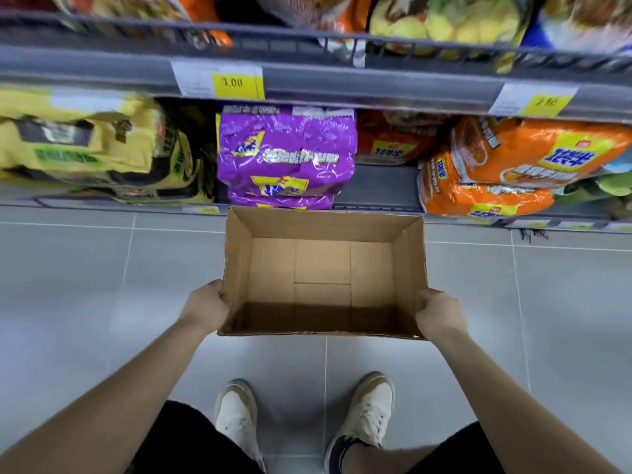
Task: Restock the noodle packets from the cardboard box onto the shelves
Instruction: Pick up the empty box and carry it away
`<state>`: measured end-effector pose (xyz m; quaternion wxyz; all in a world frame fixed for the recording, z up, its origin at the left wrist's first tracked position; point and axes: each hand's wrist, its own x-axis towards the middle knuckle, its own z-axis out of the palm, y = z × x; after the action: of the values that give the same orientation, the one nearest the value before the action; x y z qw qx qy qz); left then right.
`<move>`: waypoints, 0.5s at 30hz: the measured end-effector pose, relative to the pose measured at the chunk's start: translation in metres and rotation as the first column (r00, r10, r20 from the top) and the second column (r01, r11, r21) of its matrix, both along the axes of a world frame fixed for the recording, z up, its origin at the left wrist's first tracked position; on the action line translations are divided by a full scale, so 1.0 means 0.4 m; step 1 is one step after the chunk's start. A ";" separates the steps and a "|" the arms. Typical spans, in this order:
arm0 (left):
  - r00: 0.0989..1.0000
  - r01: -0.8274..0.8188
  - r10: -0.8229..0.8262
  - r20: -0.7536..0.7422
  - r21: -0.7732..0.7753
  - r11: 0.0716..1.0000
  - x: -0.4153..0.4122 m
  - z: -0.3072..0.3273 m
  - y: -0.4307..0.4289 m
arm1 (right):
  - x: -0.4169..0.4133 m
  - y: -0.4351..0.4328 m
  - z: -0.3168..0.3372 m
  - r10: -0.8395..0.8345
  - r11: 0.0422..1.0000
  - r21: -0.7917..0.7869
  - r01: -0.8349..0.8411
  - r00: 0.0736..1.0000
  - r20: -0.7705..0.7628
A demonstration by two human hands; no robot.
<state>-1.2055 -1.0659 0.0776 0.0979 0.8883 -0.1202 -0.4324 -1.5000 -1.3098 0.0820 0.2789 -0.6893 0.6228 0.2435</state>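
Left hand (205, 304), right hand (439, 314) grip cardboard box (236, 268) sides, purple packets (285, 152) just behind

your bare forearms reach forward and down, wrists straight. your left hand (205, 304) grips the near left corner of the cardboard box (408, 261); your right hand (438, 314) grips the near right corner.

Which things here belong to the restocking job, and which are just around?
Job: empty cardboard box, gripped at its sides by left hand and right hand; purple packets, orange packets, yellow packets on the lower shelf.
Just there: price tag, white shoes, floor tiles.
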 end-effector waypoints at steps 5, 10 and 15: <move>1.000 -0.014 0.013 0.028 0.048 0.999 -0.020 0.207 0.089 | 0.002 0.067 0.224 0.066 0.998 0.018 -0.065 0.998 -0.010; 0.996 -0.084 0.084 0.020 0.030 0.996 -0.020 0.484 0.179 | 0.010 0.139 0.499 0.128 0.991 -0.031 -0.128 0.992 0.003; 0.991 -0.126 0.128 0.027 -0.051 0.991 0.010 0.804 0.243 | 0.033 0.180 0.793 0.148 0.987 -0.093 -0.134 0.977 0.155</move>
<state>-1.2014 -0.9687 0.3992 0.1452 0.8979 -0.0755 -0.4086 -1.4869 -1.2379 0.3993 0.2818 -0.7601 0.5571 0.1802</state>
